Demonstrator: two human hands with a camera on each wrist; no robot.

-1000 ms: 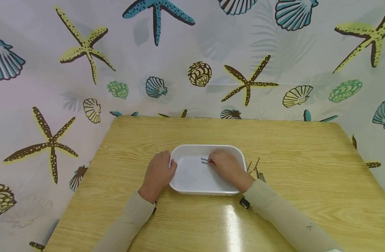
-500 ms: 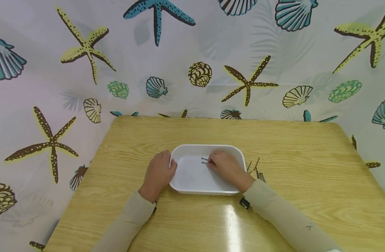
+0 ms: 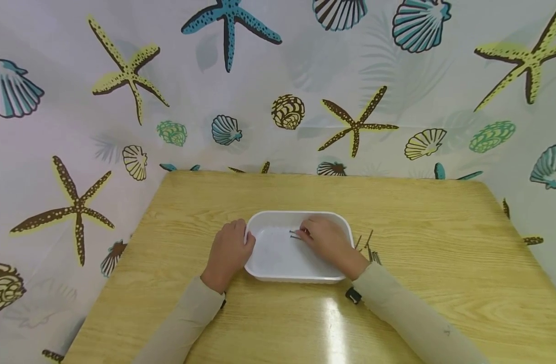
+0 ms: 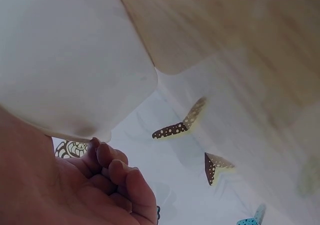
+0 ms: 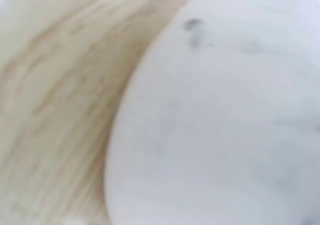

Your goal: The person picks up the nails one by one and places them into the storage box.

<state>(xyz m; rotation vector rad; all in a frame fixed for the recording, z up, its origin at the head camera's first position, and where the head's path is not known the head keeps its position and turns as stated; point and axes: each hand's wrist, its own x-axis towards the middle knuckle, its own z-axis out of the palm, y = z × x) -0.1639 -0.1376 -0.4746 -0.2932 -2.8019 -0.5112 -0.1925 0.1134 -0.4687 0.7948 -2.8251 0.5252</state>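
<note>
My left hand (image 3: 229, 251) grips the left end of a white oblong tray (image 3: 298, 279), its thumb over the rim and its fingers curled on the outer side. In the left wrist view, the fingers of my left hand (image 4: 107, 185) bend at the rim of the white tray (image 4: 75, 60). Inside the tray, my right hand (image 3: 328, 242) pinches thin dark nails (image 3: 296, 237) between thumb and fingers; their headed ends point left, and the hand hides the rest. Only the white tray (image 5: 215, 125) and tabletop show in the right wrist view, blurred.
Several more thin metal nails (image 3: 369, 238) lie on the wooden table (image 3: 441, 232) just right of the tray, partly behind the right forearm. A white cloth (image 3: 250, 96) printed with starfish and shells hangs around the back and sides of the table.
The fingertips of my right hand shift slightly at the nails, and the lower nail now shows a little more. My left hand stays on the tray rim. The head view tilts slightly.
</note>
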